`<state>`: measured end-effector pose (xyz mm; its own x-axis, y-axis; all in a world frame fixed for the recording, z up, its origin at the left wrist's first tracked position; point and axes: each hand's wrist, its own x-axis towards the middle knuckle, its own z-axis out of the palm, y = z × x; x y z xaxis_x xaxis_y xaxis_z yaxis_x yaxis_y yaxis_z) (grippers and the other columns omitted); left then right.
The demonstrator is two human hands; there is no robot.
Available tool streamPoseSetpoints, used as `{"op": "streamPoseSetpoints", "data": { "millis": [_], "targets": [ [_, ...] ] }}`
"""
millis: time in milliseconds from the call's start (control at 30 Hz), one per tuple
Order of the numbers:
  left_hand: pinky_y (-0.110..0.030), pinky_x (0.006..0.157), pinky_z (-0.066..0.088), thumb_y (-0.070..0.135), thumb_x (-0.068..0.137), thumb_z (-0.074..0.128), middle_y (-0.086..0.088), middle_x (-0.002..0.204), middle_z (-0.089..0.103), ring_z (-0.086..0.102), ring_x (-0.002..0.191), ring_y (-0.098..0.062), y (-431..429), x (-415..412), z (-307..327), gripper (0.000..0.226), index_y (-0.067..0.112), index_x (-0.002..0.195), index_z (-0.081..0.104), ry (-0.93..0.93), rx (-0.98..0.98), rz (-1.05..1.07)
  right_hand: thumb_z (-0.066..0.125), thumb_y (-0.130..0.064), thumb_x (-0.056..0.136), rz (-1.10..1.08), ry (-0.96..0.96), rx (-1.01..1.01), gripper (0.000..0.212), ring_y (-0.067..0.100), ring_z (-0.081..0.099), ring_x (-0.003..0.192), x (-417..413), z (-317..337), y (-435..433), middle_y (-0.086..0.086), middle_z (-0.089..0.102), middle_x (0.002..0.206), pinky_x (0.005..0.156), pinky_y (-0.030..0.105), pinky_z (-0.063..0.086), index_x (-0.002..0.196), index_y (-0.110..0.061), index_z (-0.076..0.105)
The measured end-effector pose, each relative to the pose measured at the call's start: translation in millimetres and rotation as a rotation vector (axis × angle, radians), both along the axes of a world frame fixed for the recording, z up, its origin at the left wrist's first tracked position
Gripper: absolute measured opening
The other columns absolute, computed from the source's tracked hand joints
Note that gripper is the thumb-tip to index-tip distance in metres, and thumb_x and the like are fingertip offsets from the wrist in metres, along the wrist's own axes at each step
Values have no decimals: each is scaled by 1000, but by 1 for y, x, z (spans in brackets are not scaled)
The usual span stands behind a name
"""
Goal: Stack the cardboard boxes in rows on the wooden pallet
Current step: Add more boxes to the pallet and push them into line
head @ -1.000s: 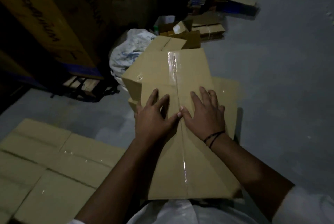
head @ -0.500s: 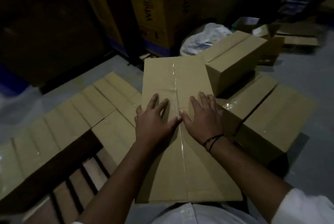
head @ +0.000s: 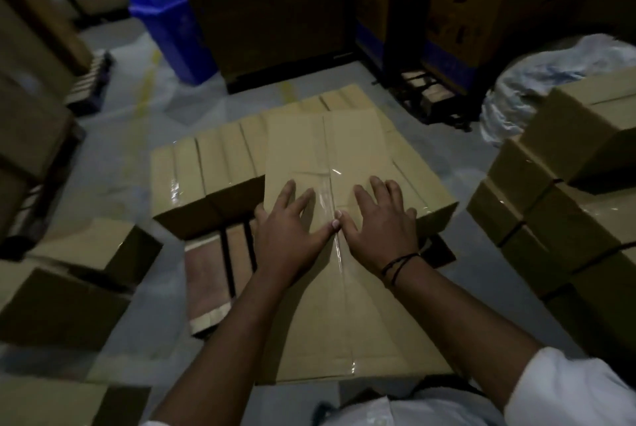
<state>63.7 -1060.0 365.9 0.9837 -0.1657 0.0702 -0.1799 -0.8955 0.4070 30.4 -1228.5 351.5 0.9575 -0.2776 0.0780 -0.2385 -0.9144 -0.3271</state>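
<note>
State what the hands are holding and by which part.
Both hands, left and right, lie flat on the top face of a taped cardboard box, beside its tape seam.

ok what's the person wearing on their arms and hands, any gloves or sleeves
No gloves: the left hand and right hand are bare. The right wrist carries thin dark cord bracelets. A white sleeve covers the right upper arm; the forearms are bare.

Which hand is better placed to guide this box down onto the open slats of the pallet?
Left, probably. The left hand lies flat on the carried box on the side above the bare pallet slats, left of the box. The right hand lies on the side over the row of boxes.
</note>
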Motion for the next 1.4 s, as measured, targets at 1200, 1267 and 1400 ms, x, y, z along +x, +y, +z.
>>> {"op": "streamPoseSetpoints", "data": {
  "millis": [1200,1267,1400],
  "targets": [
    [-62,116,23,92,74,43,12,168,19,28,149,-38,18,70,-52,89,46,149,42,129,120,272,35,-80,87,302,266,136,85,43,26,142,118,-45,-1,1,-1,168,114,53,31,156,-34,19],
    [-63,116,22,92,74,43,12,168,18,29,150,-38,10,82,-54,89,45,149,41,123,119,270,35,-80,87,316,253,135,85,44,27,142,131,-48,-9,1,2,168,114,53,32,156,-34,20],
    [-61,117,20,90,76,46,11,168,16,26,150,-39,2,112,-53,90,44,153,37,109,133,268,33,-80,88,309,204,132,83,44,29,140,159,-54,-15,1,5,168,113,54,34,155,-33,22]
  ]
}}
